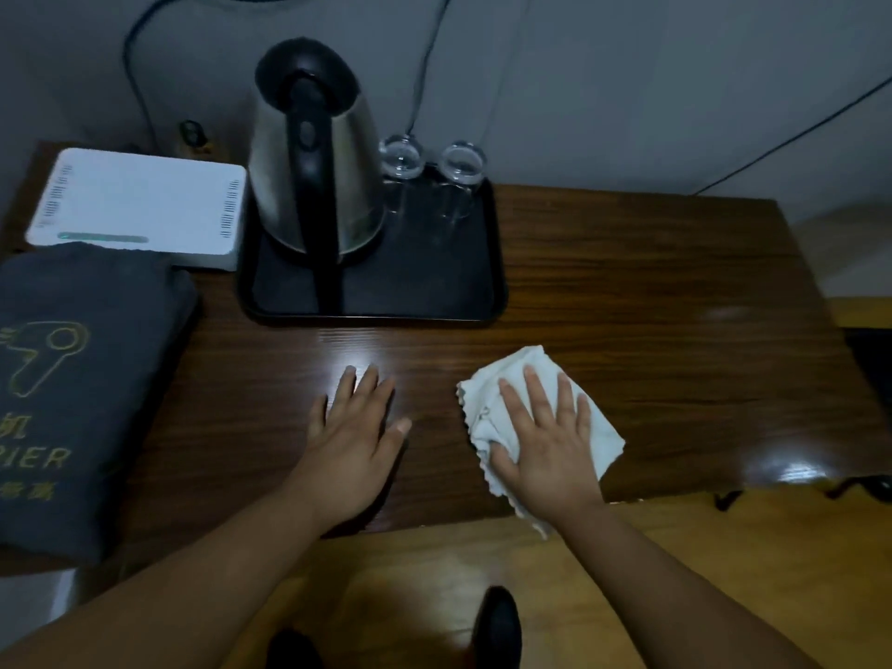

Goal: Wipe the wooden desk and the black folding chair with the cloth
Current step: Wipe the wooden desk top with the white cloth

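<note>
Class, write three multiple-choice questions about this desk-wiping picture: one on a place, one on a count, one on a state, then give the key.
1. Where does the kettle stand?
A. on the black tray
B. on the floor
C. on the white box

2. How many glasses are on the tray?
A. none
B. two
C. five

3. How does the right hand meet the cloth?
A. lifted clear of it
B. wringing it in the air
C. pressed flat on it

Key: 1 A, its base sits inside the tray's rim; 2 B, two upturned glasses stand beside the kettle; 3 C, spread fingers hold it against the desk.
</note>
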Motion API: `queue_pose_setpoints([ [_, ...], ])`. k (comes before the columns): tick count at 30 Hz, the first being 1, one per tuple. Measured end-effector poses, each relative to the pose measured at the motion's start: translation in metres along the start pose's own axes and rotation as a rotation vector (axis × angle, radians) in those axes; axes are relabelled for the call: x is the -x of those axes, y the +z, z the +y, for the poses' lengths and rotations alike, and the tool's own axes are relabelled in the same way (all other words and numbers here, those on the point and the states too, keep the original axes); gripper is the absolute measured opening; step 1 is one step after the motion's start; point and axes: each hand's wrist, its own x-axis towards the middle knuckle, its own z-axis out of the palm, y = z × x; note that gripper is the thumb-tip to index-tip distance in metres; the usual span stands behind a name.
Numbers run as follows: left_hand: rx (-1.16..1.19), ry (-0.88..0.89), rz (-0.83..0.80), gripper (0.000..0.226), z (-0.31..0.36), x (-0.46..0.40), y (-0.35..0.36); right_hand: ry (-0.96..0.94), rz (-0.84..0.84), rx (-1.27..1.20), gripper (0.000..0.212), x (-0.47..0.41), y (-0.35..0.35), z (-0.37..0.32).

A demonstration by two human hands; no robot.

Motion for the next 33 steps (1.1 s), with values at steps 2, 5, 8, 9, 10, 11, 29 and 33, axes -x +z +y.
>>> queue_pose_setpoints([
  [2,0.009,0.005,-0.006,0.065,0.026,-0.014,0.016,0.045,0.008,-0.018,0.081,0.003,-0.001,0.019],
  [5,-0.009,0.032,-0.004,0.064,0.067,-0.033,0.042,0.076,0.021,-0.051,0.081,0.008,-0.001,0.049],
  [8,-0.049,0.068,-0.012,0.065,0.107,-0.053,0.068,0.084,0.032,-0.062,0.082,0.013,-0.001,0.081],
  [9,-0.07,0.078,-0.012,0.065,0.119,-0.059,0.077,0.088,0.036,-0.066,0.082,0.014,-0.002,0.093],
  [10,-0.092,0.083,-0.007,0.065,0.132,-0.066,0.086,0.096,0.041,-0.071,0.082,0.015,-0.002,0.106],
  [11,-0.113,0.081,0.004,0.066,0.143,-0.072,0.094,0.104,0.046,-0.076,0.082,0.016,-0.002,0.118],
  [29,-0.466,-0.018,0.261,0.065,0.242,-0.14,0.209,0.243,0.125,-0.103,0.08,0.032,-0.004,0.359],
  [33,-0.484,-0.042,0.294,0.063,0.248,-0.14,0.209,0.316,0.118,-0.077,0.08,0.035,-0.007,0.407],
])
